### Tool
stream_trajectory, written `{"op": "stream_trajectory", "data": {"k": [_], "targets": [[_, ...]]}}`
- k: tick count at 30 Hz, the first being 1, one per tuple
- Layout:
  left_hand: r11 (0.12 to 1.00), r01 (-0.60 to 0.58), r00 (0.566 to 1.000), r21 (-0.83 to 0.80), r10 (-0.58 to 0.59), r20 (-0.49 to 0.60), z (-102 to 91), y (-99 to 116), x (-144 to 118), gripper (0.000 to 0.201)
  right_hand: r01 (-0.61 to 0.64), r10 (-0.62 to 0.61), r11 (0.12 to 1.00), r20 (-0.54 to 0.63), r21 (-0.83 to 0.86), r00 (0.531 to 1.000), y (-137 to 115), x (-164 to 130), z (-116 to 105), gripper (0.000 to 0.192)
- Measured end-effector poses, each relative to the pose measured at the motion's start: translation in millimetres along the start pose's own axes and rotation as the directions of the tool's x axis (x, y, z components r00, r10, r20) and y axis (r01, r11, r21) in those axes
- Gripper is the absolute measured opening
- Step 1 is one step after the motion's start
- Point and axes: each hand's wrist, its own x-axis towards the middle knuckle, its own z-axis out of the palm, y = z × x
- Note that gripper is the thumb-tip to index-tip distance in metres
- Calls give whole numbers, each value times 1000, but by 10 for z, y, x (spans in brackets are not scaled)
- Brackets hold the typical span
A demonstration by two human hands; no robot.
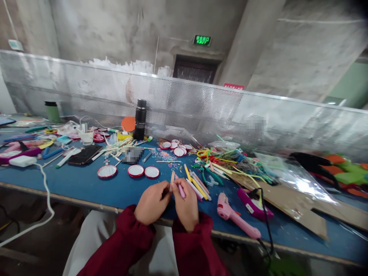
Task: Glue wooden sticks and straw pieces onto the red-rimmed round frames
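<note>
Just over the table's front edge, my left hand [153,201] and my right hand [185,203] meet with their fingers closed. Between the fingertips of both stands a flat, light wooden craft stick [173,177], nearly upright. A pink pen-shaped thing [181,191] lies within my right hand's fingers; its kind I cannot make out. Beside that hand is a loose bundle of yellow, white and pink pen-shaped sticks [198,184]. Three white round lids with red rims [135,171] lie in a row beyond my left hand. The lower ends of the held things are hidden by my hands.
A pink glue gun [237,216] lies at the right front, its cord hanging over the edge, beside a purple box [254,205]. Cardboard [296,207] lies farther right. A black bottle [140,120] stands at the back; a phone [84,155] lies left. Pipe cleaners [241,163] are heaped behind.
</note>
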Motion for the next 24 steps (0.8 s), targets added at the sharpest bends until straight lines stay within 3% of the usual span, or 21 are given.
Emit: {"op": "stream_trajectory", "data": {"k": [5,24], "targets": [[998,2,1000,-56,-1,14,-19,20,-3,23,-9,9,1000,2,1,1000,7,4,1,22],[999,9,1000,-45,-8,22,-19,11,1,20,-7,7,1000,-8,5,1000,-1,-5,0,22]]}}
